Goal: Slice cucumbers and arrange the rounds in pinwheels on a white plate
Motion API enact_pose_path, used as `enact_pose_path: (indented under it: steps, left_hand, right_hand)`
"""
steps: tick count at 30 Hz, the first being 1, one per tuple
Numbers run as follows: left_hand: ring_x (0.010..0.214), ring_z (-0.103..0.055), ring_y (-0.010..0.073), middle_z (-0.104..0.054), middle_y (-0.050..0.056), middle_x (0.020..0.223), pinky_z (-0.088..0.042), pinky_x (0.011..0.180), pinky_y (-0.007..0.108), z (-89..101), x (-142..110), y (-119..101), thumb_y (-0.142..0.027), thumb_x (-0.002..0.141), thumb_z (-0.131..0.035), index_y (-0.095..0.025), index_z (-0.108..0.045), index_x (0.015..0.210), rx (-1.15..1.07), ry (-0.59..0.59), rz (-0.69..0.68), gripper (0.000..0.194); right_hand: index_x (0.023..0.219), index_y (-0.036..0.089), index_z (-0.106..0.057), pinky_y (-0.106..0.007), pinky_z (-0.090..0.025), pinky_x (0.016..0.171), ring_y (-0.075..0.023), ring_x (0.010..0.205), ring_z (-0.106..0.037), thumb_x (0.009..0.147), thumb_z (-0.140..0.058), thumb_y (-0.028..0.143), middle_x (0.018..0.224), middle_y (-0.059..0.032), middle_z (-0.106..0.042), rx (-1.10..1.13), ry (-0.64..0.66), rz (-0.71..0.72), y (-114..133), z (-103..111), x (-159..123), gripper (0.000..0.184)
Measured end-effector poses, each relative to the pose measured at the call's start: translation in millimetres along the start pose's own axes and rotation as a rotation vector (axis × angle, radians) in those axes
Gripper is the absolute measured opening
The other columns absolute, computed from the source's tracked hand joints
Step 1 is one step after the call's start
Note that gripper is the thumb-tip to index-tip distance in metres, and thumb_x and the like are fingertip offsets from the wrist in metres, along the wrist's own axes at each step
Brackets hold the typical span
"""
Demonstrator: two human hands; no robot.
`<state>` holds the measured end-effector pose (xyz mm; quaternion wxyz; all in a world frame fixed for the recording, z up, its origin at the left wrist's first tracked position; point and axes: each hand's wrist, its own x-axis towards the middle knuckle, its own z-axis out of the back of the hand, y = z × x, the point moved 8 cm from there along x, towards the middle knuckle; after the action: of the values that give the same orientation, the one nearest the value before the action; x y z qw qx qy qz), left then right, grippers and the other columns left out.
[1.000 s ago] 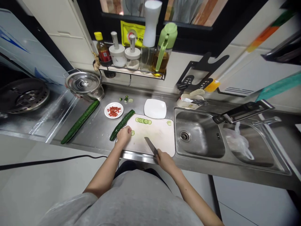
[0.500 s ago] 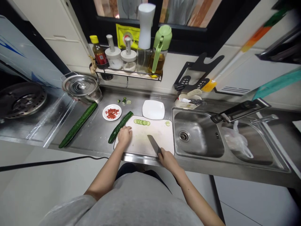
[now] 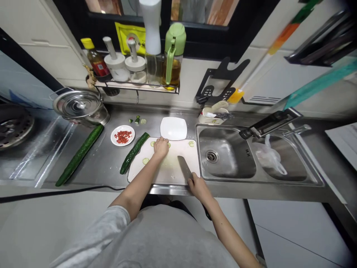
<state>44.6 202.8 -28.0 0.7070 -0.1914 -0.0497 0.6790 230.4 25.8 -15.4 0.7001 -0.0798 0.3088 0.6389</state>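
My left hand [image 3: 161, 148] lies over the row of cucumber slices [image 3: 152, 143] near the board's far edge, fingers extended and partly covering them. Whether it grips any slice is hidden. My right hand [image 3: 198, 187] is closed round the handle of a kitchen knife [image 3: 184, 167], its blade angled over the white cutting board [image 3: 170, 173]. One loose cucumber slice [image 3: 145, 160] sits at the board's left, and a few more slices [image 3: 191, 143] at its far right corner. A cucumber [image 3: 135, 153] rests along the board's left edge.
Another cucumber [image 3: 80, 154] lies farther left, near a lidded steel pot [image 3: 80, 106]. Behind the board are a plate of chopped red pieces [image 3: 113, 140], cucumber ends [image 3: 137, 120] and a white plate [image 3: 173, 128]. A double sink [image 3: 227, 160] adjoins on the right.
My left hand has moved from the board's left side up and right onto the slice row. A loose slice now shows where it was. My right hand keeps the knife nearly still.
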Motion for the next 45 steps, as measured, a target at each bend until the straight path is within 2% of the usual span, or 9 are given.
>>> enact_pose_path:
  steps: [5,13,19,25,29,36,40,45]
  left_hand:
    - [0.111,-0.048,0.0268,-0.055,0.011,0.114,-0.04,0.088,0.038,-5.1,6,0,-0.021,0.087,-0.046,-0.023,-0.063,0.105,0.029,0.015,-0.002,0.025]
    - [0.099,-0.056,0.0234,-0.065,0.007,0.098,-0.04,0.085,0.035,3.4,5,-10,-0.013,0.083,-0.046,-0.023,-0.062,0.096,-0.017,0.053,-0.018,0.022]
    - [0.092,-0.06,0.0183,-0.07,0.0,0.096,-0.042,0.078,0.028,7.7,-21,13,-0.019,0.081,-0.051,-0.027,-0.064,0.096,-0.225,0.129,0.099,0.022]
    - [0.086,-0.062,0.0166,-0.071,-0.003,0.09,-0.042,0.074,0.026,3.6,-61,49,-0.018,0.076,-0.055,-0.028,-0.066,0.095,-0.247,0.174,0.155,0.024]
    - [0.087,-0.062,0.0173,-0.071,-0.002,0.088,-0.041,0.076,0.027,1.7,-77,64,-0.019,0.078,-0.053,-0.029,-0.065,0.097,-0.188,0.175,0.185,0.025]
    - [0.095,-0.062,0.0211,-0.071,0.002,0.089,-0.036,0.087,0.035,1.0,-83,71,-0.02,0.08,-0.051,-0.028,-0.064,0.098,-0.063,0.154,0.179,0.024]
    - [0.097,-0.06,0.0212,-0.07,0.002,0.093,-0.036,0.087,0.035,2.3,-82,76,-0.022,0.08,-0.054,-0.027,-0.063,0.098,-0.058,0.112,0.168,0.021]
    - [0.098,-0.058,0.0216,-0.069,0.001,0.094,-0.035,0.087,0.035,0.4,-80,80,-0.027,0.08,-0.057,-0.027,-0.063,0.095,-0.074,0.124,0.17,0.016]
  right_hand:
    - [0.123,0.012,-0.041,-0.025,-0.031,0.067,-0.0208,0.084,-0.062,0.094,-0.036,0.024,0.092,-0.0129,-0.068,0.052,-0.038,-0.04,-9,1,-2,0.031]
    - [0.125,0.013,-0.04,-0.026,-0.032,0.067,-0.022,0.088,-0.062,0.095,-0.036,0.025,0.096,-0.0139,-0.068,0.043,-0.033,-0.061,-12,0,-3,0.033]
    - [0.121,0.013,-0.042,-0.025,-0.029,0.066,-0.0198,0.084,-0.062,0.095,-0.037,0.023,0.093,-0.0128,-0.068,0.017,-0.025,-0.023,-5,-2,-3,0.028]
    - [0.112,0.015,-0.045,-0.026,-0.026,0.061,-0.0199,0.08,-0.062,0.096,-0.036,0.023,0.088,-0.0116,-0.067,-0.031,0.001,0.036,18,-1,-4,0.021]
    - [0.112,0.016,-0.044,-0.026,-0.024,0.059,-0.0196,0.079,-0.062,0.097,-0.033,0.025,0.088,-0.0101,-0.067,-0.09,0.036,0.077,38,-3,-7,0.02]
    - [0.111,0.018,-0.044,-0.026,-0.028,0.06,-0.0201,0.079,-0.064,0.096,-0.033,0.025,0.087,-0.0091,-0.068,-0.211,0.069,0.163,67,-15,-9,0.019]
    - [0.112,0.019,-0.044,-0.026,-0.033,0.063,-0.0206,0.08,-0.064,0.095,-0.035,0.021,0.086,-0.0092,-0.068,-0.274,0.093,0.197,78,-18,-8,0.019]
    - [0.111,0.018,-0.045,-0.027,-0.035,0.063,-0.0222,0.082,-0.065,0.093,-0.033,0.016,0.084,-0.0098,-0.068,-0.315,0.108,0.224,91,-15,-7,0.021]
